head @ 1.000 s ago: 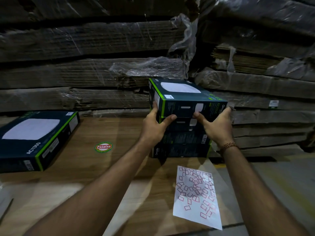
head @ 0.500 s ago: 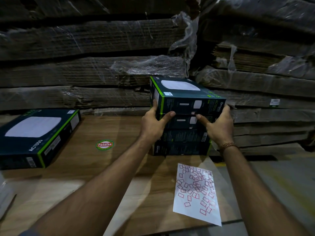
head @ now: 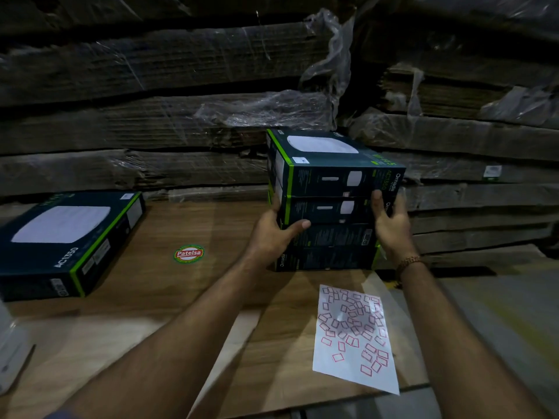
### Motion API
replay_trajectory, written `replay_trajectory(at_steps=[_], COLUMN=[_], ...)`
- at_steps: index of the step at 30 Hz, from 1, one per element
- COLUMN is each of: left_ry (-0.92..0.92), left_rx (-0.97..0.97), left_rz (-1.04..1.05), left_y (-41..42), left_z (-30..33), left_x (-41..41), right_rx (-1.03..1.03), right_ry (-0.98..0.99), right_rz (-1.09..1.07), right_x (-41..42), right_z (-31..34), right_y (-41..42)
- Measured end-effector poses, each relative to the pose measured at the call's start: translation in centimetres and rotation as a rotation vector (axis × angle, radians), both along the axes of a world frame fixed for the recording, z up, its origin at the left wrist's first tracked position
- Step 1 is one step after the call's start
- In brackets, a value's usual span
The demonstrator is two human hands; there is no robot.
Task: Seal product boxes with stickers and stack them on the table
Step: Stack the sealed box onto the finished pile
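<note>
Standing on table: stack of boxes (head: 328,207), four high, dark card with green edge stripes; the top box shows a white rounded panel.
Stack position: on the wooden table (head: 145,285), backed close to the wrapped cardboard.
Left hand (head: 272,234): at the stack's left front corner, thumb laid across the front face near the second and third boxes, fingers round the left side; grips the stack.
Right hand (head: 390,225): at the stack's right end, fingers fairly straight and pressed flat to the box sides; a beaded bracelet (head: 408,263) on the wrist.
Sticker sheet (head: 354,334): white paper with many small red-outlined rectangles, flat on the table just in front of the stack.
Single box (head: 66,240): same print, lying flat, well to the stack's left.
Round label (head: 189,253): red and green, on the table surface between the single box and the stack.
Table surface: wood-grain brown, paler sheet toward the near edge.
Behind stack: bundles of flattened cardboard (head: 151,116), layered edges, loose clear plastic wrap (head: 266,107).
</note>
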State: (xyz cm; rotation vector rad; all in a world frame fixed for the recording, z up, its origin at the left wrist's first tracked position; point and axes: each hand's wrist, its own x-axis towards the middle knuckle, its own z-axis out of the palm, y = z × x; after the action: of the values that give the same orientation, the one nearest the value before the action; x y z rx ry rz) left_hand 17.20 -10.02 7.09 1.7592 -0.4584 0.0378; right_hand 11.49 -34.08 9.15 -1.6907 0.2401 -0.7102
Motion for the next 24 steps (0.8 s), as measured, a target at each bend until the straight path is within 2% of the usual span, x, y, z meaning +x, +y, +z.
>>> replay_trajectory(at_steps=[13, 20, 24], left_ry=[0.010, -0.009, -0.026], left_rx=[-0.005, 0.053, 0.028], left_rz=[-0.003, 0.014, 0.000], left_y=[0.4, 0.3, 0.7], left_z=[-0.2, 0.4, 1.4], left_x=[0.1, -0.4, -1.2], right_rx=[-0.113, -0.099, -0.006], right_ry=[-0.032, -0.003, 0.013], right_rz=[-0.027, -0.002, -0.005], right_x=[0.6, 0.5, 0.5], right_z=[-0.9, -0.8, -0.2], right_y=[-0.4, -0.6, 0.1])
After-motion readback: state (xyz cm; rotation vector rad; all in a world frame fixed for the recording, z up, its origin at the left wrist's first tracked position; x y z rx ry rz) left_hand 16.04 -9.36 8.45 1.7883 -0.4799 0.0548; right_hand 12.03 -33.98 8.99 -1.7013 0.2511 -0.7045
